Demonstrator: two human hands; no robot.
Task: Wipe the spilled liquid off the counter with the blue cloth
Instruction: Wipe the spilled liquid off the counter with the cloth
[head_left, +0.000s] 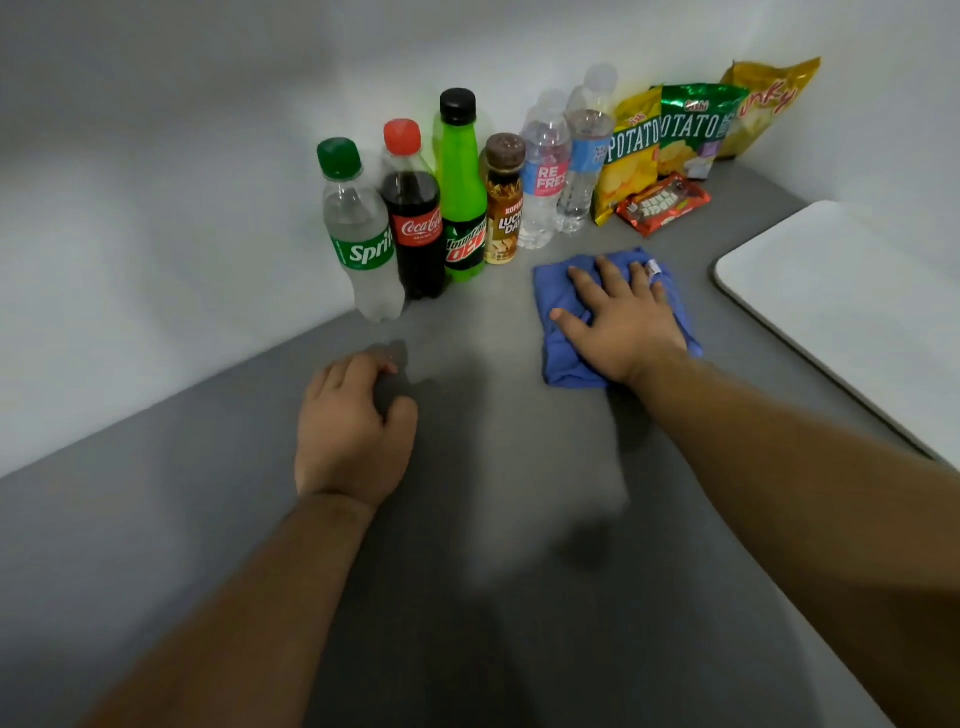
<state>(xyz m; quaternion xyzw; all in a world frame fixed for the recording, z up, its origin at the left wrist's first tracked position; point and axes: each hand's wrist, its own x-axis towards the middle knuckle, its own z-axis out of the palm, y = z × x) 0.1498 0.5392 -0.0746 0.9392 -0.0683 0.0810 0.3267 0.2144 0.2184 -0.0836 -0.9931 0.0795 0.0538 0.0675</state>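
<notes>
- The right hand (621, 322) lies palm down on the blue cloth (566, 358), fingers spread flat across it, pressing it onto the grey surface (493, 519); it pinches nothing.
- The blue cloth is bunched and rumpled, lying on the surface just in front of the bottles and snack bags, right of centre.
- The left hand (353, 426) rests on the surface well apart from the cloth, fingers curled loosely inward, holding nothing.
- Any spilled liquid is hard to make out; the surface shows soft shadows and blur between the two hands, and whether it is wet cannot be told.
- Along the wall stands a row of upright bottles: a Sprite bottle (361, 234), a Coca-Cola bottle (415, 213), a Mountain Dew bottle (462, 192), a small brown coffee bottle (503, 202) and two clear water bottles (543, 176).
- Right of these lean potato chip bags (691, 130), with a red snack pack (662, 202) lying in front of them.
- A white tray (852, 301) lies at the right edge.
</notes>
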